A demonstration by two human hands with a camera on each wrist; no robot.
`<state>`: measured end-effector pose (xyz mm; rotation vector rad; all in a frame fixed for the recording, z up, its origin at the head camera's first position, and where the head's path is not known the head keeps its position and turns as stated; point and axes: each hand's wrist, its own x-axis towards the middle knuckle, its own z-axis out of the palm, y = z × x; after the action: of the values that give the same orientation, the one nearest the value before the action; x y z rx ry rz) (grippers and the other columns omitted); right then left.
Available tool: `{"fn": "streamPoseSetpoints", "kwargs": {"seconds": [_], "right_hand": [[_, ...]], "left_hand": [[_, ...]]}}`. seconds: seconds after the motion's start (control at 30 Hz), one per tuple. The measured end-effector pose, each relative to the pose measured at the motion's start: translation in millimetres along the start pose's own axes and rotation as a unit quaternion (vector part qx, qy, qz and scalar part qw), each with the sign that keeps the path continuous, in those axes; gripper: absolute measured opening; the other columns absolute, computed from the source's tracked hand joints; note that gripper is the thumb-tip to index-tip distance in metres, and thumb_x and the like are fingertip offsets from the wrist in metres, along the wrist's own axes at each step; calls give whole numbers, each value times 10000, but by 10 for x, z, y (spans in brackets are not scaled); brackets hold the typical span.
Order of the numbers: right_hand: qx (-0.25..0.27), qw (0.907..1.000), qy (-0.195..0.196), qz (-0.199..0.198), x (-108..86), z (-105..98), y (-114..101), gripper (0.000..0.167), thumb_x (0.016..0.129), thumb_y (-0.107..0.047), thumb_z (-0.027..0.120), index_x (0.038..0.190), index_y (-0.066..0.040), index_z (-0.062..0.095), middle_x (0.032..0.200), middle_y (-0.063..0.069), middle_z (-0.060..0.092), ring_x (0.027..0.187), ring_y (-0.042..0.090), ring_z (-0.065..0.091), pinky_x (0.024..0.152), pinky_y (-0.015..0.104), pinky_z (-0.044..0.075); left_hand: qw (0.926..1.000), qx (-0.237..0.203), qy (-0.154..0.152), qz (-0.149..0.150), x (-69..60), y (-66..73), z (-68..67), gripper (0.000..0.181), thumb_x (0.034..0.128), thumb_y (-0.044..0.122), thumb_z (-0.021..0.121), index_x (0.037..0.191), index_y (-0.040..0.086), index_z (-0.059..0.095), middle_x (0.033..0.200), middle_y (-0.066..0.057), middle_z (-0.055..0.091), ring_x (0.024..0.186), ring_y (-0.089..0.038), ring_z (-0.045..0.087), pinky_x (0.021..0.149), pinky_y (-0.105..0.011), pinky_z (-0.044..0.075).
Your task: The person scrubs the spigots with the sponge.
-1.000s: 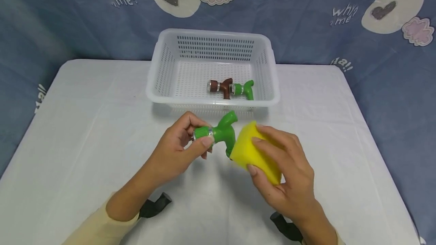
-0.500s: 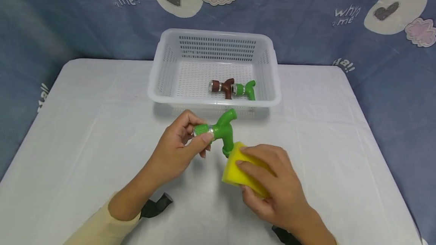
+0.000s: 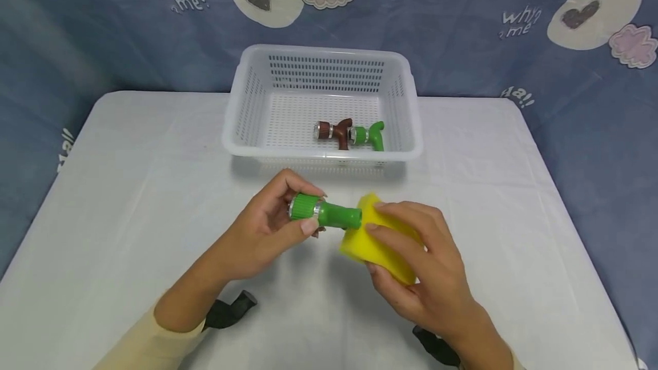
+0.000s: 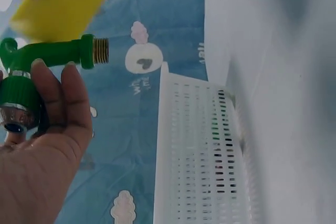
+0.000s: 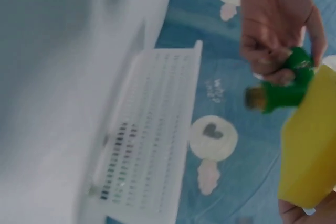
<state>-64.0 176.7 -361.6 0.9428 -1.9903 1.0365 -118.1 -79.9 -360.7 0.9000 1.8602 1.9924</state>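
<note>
In the head view, my left hand point(image 3: 257, 238) holds a green faucet point(image 3: 336, 216) by its ribbed knob end, thumb on the near side. The left wrist view shows the faucet's point(image 4: 58, 53) brass-coloured threaded end sticking out past the fingertips. My right hand point(image 3: 426, 267) grips a yellow sponge point(image 3: 360, 244) between thumb and fingers. In the head view, the sponge meets the faucet's right end; part of the faucet is hidden behind. The left wrist view has the sponge point(image 4: 65, 6) blurred against the faucet's side.
Beyond the hands stands a white perforated basket point(image 3: 324, 155). Inside it lie a brown faucet point(image 3: 339, 132) and another green faucet point(image 3: 372, 136), side by side. A white cloth point(image 3: 128, 187) covers the table, and a blue printed curtain point(image 3: 437, 16) hangs behind it.
My left hand has rolled the faucet, so its branches no longer show spread up and down. The sponge went down and left along the faucet, then came back up somewhat.
</note>
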Motion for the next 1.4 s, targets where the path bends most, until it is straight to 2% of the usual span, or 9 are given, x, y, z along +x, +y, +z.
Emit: {"fn": "streamPoseSetpoints", "kwargs": {"seconds": [0.17, 0.3, 0.4, 0.5, 0.6, 0.7, 0.87, 1.2, 1.4], "right_hand": [[-161, 9976, -495, 457, -105, -118, 60, 334, 1040, -295, 618, 1139, -2, 742, 1269, 230, 641, 1138, 378, 566, 1071, 282, 426], [-11, 9966, -230, 787, -101, -221, 101, 398, 1037, -337, 656, 1126, 43, 734, 1268, 261, 635, 1174, 351, 570, 1048, 240, 463], [-74, 9971, -101, 753, -61, -237, 77, 416, 1035, -350, 670, 1110, 54, 732, 1264, 274, 635, 1174, 353, 571, 1043, 239, 474], [-546, 9981, -175, 223, -31, -162, 19, 337, 1044, -306, 656, 1095, 14, 746, 1235, 260, 653, 1123, 396, 581, 1028, 318, 467], [-1199, 9916, -264, -403, -25, -60, -24, 228, 1039, -224, 634, 1082, -41, 764, 1192, 232, 676, 1060, 437, 597, 894, 451, 467], [-1739, 9824, -385, -573, -42, -19, -26, 202, 1034, -193, 609, 1080, -86, 773, 1181, 201, 685, 1046, 437, 605, 757, 520, 421], [-2049, 9763, -654, -239, -98, -70, 40, 245, 1055, -233, 577, 1091, -98, 778, 1218, 208, 666, 1085, 451, 577, 741, 554, 378], [-2230, 9748, -36, -13, -110, -120, 117, 259, 1030, -214, 599, 1032, -32, 784, 1183, 243, 667, 1057, 485, 555, 712, 537, 324], [-2002, 9797, -85, 69, -101, -120, 60, 298, 1047, -266, 606, 1041, -18, 771, 1188, 254, 649, 1065, 479, 562, 768, 535, 351]], "left_hand": [[9986, 199, -466, 160, 1, 34, -58, 375, 942, -103, 670, 1271, 40, 561, 1172, -122, 620, 980, -286, 646, 868, -349, 582], [9941, 475, -935, 285, 7, 34, -66, 387, 918, -94, 734, 1230, 106, 619, 1216, -60, 644, 1124, -283, 625, 981, -383, 548], [9898, 798, -1140, 305, 3, 36, -49, 345, 934, -57, 740, 1195, 155, 664, 1236, -16, 649, 1124, -245, 619, 960, -364, 545], [9859, 1147, -1192, 242, -8, 41, -22, 314, 946, -46, 721, 1147, 194, 697, 1254, 11, 632, 1101, -207, 611, 926, -341, 541], [9832, 1425, -1135, 99, -17, 53, 6, 347, 923, -72, 715, 1093, 232, 720, 1254, 21, 616, 1083, -177, 610, 915, -335, 540], [9800, 1638, -1130, -15, -22, 51, 27, 395, 893, -108, 710, 1059, 250, 723, 1246, 47, 600, 1044, -150, 612, 889, -316, 543], [9728, 1907, -1316, 49, -22, 22, 52, 408, 882, -142, 658, 1038, 230, 720, 1233, 76, 582, 1015, -113, 606, 863, -284, 537], [9665, 2183, -1350, -50, -11, 35, 57, 446, 868, -165, 587, 1019, 237, 709, 1272, 87, 584, 1065, -93, 610, 881, -287, 533], [9642, 2311, -1298, -6, -16, 25, 51, 444, 854, -161, 563, 987, 243, 692, 1273, 109, 589, 1094, -96, 602, 858, -306, 517]]}}
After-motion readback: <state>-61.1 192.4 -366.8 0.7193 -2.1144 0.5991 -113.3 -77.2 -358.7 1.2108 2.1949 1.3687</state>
